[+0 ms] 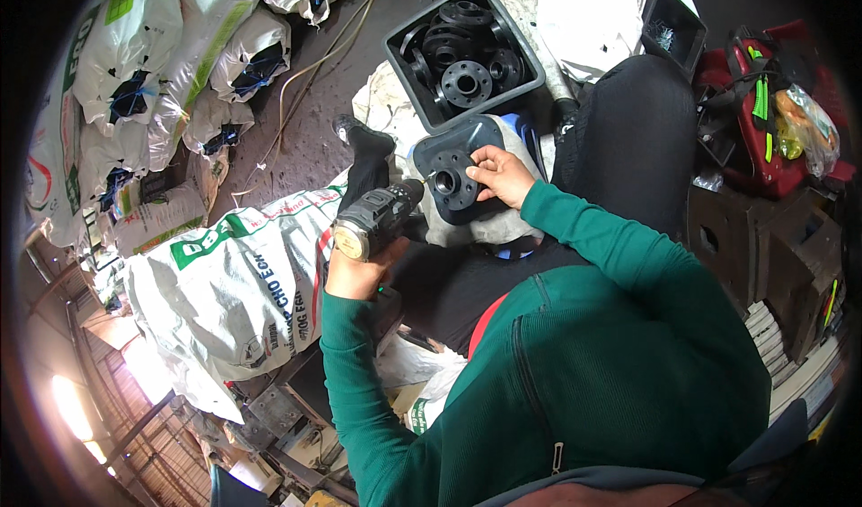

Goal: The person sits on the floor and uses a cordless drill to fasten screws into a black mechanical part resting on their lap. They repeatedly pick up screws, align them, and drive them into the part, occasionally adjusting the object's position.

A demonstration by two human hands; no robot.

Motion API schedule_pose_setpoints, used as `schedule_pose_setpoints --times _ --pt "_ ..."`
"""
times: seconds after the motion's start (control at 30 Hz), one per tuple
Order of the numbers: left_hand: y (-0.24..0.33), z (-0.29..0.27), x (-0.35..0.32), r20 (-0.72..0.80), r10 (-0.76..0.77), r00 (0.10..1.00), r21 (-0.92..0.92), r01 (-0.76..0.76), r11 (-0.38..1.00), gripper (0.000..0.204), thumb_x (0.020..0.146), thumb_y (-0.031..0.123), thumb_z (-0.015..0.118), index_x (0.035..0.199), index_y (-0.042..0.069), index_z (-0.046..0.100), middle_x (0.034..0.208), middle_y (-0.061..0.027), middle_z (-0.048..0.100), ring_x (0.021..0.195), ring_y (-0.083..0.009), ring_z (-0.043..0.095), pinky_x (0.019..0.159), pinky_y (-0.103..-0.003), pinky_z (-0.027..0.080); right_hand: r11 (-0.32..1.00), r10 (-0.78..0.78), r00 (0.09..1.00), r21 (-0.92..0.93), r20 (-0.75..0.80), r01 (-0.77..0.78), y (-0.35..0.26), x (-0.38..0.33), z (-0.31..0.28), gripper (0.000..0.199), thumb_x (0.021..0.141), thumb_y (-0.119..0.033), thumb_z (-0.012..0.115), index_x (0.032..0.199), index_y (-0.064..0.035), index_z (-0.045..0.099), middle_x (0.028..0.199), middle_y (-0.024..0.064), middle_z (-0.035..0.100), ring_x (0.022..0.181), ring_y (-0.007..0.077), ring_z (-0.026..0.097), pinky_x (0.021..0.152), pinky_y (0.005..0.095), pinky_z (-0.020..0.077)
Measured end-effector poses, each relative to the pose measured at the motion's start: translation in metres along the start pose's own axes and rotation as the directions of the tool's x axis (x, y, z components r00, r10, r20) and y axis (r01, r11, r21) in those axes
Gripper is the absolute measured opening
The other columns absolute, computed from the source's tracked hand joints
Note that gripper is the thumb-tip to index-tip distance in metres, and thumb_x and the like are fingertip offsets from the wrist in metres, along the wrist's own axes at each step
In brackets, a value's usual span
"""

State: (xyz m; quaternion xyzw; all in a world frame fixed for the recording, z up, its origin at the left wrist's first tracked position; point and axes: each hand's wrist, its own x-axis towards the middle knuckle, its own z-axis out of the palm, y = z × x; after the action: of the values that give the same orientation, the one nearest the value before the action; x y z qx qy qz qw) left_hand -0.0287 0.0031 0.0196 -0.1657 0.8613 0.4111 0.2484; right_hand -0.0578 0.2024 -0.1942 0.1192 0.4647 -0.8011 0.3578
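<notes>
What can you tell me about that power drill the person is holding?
The power drill is dark grey and black, seemingly plastic-cased, with a round, pale rear end facing the camera. The left hand holds it by the handle. It lies nearly level, its nose pointing right toward the dark round flanged part that the right hand steadies on the person's lap. Whether the tip touches that part cannot be told.

White woven sacks (153,67) with green and red print are piled at upper left, and a larger printed sack (233,291) lies at centre-left.
</notes>
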Motion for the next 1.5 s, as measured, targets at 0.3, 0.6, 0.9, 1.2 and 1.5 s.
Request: schedule_pose_setpoints --times 0.3,0.6,0.9,1.2,1.5 --pt "0.012 -0.008 0.007 -0.052 -0.174 0.983 0.113 0.178 0.977 0.035 0.073 0.012 0.08 0.103 0.004 0.064 0.07 -0.0018 0.061 0.048 -0.0092 0.051 0.043 -0.027 0.04 1.0 0.002 1.0 -0.006 0.012 -0.002 -0.004 0.003 0.004 0.018 0.091 -0.016 0.062 0.107 -0.0088 0.055 0.092 -0.0008 0.063 0.08 0.0077 0.061 0.06 0.0236 0.0527" --pt "-0.004 -0.011 0.019 -0.018 -0.19 0.982 0.118 0.191 0.975 0.034 0.075 0.016 0.081 0.102 0.004 0.064 0.067 -0.0011 0.06 0.045 -0.0106 0.052 0.042 -0.028 0.041 1.0 0.01 1.0 0.002 -0.006 -0.01 0.005 0.009 0.003 0.019 0.091 -0.016 0.063 0.106 -0.0078 0.055 0.091 -0.0003 0.063 0.079 0.0078 0.061 0.06 0.0236 0.0529" --pt "-0.003 -0.011 0.021 0.014 -0.136 0.991 0.077 0.135 0.988 0.031 0.076 0.015 0.08 0.099 0.002 0.062 0.066 -0.0011 0.059 0.045 -0.0107 0.052 0.04 -0.029 0.04 1.0 0.009 1.0 -0.001 -0.008 -0.009 0.004 0.006 0.002 0.022 0.091 -0.017 0.063 0.108 -0.0065 0.054 0.094 0.0019 0.063 0.081 0.0093 0.061 0.06 0.0241 0.0529" --pt "-0.007 -0.011 0.024 0.012 -0.117 0.993 0.038 0.116 0.992 0.033 0.076 0.013 0.08 0.102 0.003 0.063 0.069 -0.0013 0.06 0.046 -0.0105 0.051 0.04 -0.028 0.04 0.999 0.021 1.0 0.029 -0.009 -0.021 0.004 0.005 -0.001 0.022 0.091 -0.017 0.063 0.109 -0.0069 0.054 0.095 0.0017 0.063 0.082 0.0099 0.061 0.062 0.0251 0.0529" --pt "-0.015 -0.017 0.028 0.054 -0.059 0.997 -0.054 0.062 0.997 0.034 0.078 0.011 0.079 0.106 0.002 0.06 0.072 -0.0018 0.061 0.045 -0.0105 0.05 0.038 -0.028 0.039 0.999 0.019 1.0 0.038 -0.02 -0.018 0.001 0.007 0.004 0.027 0.09 -0.017 0.065 0.112 -0.0039 0.054 0.097 0.0046 0.064 0.084 0.0118 0.062 0.06 0.0271 0.0538"
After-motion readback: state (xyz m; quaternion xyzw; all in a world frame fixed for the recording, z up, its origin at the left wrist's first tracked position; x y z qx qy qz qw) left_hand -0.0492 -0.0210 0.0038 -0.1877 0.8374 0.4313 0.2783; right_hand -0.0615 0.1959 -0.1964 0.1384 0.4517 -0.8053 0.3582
